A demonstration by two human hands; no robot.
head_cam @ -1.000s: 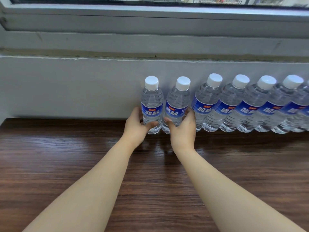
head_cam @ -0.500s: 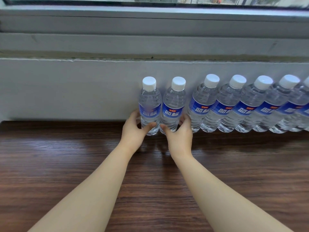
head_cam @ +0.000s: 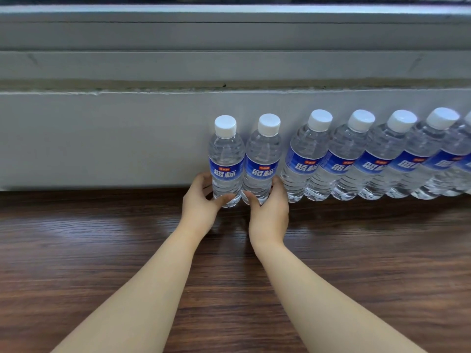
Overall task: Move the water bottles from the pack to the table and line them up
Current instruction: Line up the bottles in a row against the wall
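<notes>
Both hands are down at the back of the table (head_cam: 102,263), centre of the frame. My left hand (head_cam: 201,207) curls around the base of the leftmost bottle (head_cam: 226,161), thumb across the front, fingers behind. My right hand (head_cam: 269,212) wraps the second bottle (head_cam: 262,161) low down the same way. Both bottles stand upright by the grey wall (head_cam: 102,138), touching or nearly so; I can't tell which.

To the right, the row of bottles (head_cam: 369,159) runs off the right edge, at least 5 of them, caps white, blue labels facing out. There's a small gap between my second bottle and the next one in that row. The pack isn't in view.

Job now, as I judge it: close that gap and square these 2 up. I'd keep the grip low so neither tips, slide rather than lift, and nudge both rightward together until they meet the row. Then check the bases sit on 1 line and ease my fingers off gently, so nothing rocks.
</notes>
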